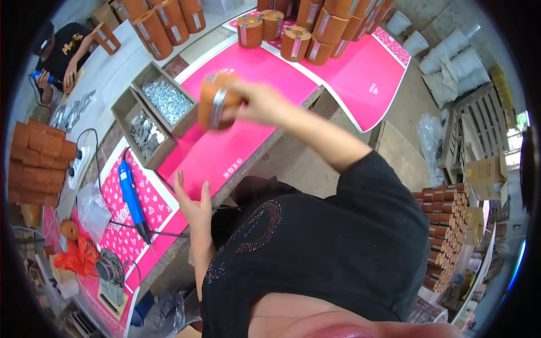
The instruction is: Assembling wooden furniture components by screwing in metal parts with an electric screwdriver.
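My right hand (260, 102) is raised over the pink-covered table (225, 149), its fingers wrapped round an orange-brown cylinder (209, 104) with a silvery metal strip down its side. Motion blurs this cylinder. Lower down, my left hand (194, 209) hovers near the table's front edge, fingers spread and nothing in them. To its left lies a blue electric screwdriver (131, 194) with a black cord. Beyond, a two-part wooden box has a compartment of many small screws (166, 100) and another of flat metal pieces (147, 134).
Similar cylinders (296, 42) stand grouped and stacked at the far edge. More are piled at left (39, 160) and right (445, 236). A co-worker (65, 48) holds a blue tool at the far left. A red plastic bag (79, 254) lies near left.
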The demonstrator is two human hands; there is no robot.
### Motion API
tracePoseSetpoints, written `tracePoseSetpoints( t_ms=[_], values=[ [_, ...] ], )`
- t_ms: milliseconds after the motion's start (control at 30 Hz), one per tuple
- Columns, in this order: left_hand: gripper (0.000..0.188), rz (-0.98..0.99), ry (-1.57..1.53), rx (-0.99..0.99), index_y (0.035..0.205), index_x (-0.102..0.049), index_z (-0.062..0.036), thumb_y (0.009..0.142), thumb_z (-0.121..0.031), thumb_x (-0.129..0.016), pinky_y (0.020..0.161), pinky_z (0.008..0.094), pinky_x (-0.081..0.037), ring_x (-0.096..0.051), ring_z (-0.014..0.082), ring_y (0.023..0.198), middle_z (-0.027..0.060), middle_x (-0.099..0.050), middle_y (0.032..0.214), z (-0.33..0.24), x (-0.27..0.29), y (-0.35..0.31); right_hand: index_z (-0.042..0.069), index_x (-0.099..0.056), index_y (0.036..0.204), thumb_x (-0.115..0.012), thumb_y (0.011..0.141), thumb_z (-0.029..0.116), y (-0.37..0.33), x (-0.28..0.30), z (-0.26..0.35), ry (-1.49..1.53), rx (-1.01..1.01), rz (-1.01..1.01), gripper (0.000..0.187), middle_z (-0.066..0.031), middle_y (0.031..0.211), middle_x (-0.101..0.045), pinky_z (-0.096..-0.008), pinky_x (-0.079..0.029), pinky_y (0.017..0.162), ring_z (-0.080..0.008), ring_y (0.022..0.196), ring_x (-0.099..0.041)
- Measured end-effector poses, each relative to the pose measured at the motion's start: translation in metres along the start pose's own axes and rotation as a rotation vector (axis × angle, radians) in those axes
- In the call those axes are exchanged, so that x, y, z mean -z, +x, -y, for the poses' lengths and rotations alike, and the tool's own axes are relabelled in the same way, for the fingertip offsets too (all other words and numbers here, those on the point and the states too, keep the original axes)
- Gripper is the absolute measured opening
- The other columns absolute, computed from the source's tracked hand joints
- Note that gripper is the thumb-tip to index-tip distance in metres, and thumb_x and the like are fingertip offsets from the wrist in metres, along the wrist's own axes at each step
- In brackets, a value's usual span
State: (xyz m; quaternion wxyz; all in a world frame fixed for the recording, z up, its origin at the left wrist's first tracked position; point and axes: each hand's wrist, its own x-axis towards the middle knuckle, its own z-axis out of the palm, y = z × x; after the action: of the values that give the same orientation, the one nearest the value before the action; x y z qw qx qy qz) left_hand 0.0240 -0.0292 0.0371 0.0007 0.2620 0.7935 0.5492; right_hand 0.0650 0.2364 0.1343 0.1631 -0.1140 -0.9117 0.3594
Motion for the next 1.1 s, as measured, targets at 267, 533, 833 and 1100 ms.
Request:
tracePoseSetpoints(
  t_ms=[267,533,833,1100],
  values=[
    [0.04,-0.124,0.486,-0.181,0.113,-0.05,0.0023,0.081,-0.019,-0.06,0.095,0.044,-0.035,-0.047,0.0364,0.111,0.0217,-0.052,0.117,0.032,-0.011,0.001,0.023,-0.05,0.124,-0.06,0.071,0.057,0.091,0.157,-0.104,-0.615,-0.4,-0.49,0.064,-0.0123,0.108,-0.062,-0.0385,-0.046,0.085,-0.0285,0.102,-0.058],
    [0.034,-0.1,0.474,-0.143,0.106,-0.054,0.0016,0.079,-0.016,-0.06,0.095,0.0431,-0.035,-0.048,0.0349,0.111,0.0179,-0.054,0.116,0.031,-0.01,0.001,0.022,-0.05,0.124,-0.056,0.075,0.058,0.113,0.166,-0.142,-0.69,-0.572,-0.437,0.062,-0.0075,0.118,-0.058,-0.0385,-0.043,0.09,-0.026,0.11,-0.054],
    [0.029,-0.094,0.494,-0.153,0.102,-0.055,0.0009,0.077,-0.015,-0.061,0.094,0.0436,-0.035,-0.049,0.035,0.11,0.0171,-0.055,0.115,0.033,-0.01,0.001,0.022,-0.049,0.126,-0.057,0.075,0.057,0.122,0.165,-0.121,-0.873,-0.671,-0.306,0.063,-0.0076,0.119,-0.057,-0.0389,-0.044,0.09,-0.025,0.109,-0.055],
    [0.028,-0.082,0.488,-0.131,0.1,-0.056,0.0007,0.077,-0.015,-0.061,0.094,0.044,-0.035,-0.048,0.035,0.11,0.0167,-0.055,0.115,0.033,-0.011,0.003,0.02,-0.044,0.129,-0.055,0.078,0.054,0.112,0.156,-0.123,-0.886,-0.665,-0.391,0.063,-0.0088,0.121,-0.056,-0.0398,-0.045,0.088,-0.0276,0.108,-0.055]
  ],
)
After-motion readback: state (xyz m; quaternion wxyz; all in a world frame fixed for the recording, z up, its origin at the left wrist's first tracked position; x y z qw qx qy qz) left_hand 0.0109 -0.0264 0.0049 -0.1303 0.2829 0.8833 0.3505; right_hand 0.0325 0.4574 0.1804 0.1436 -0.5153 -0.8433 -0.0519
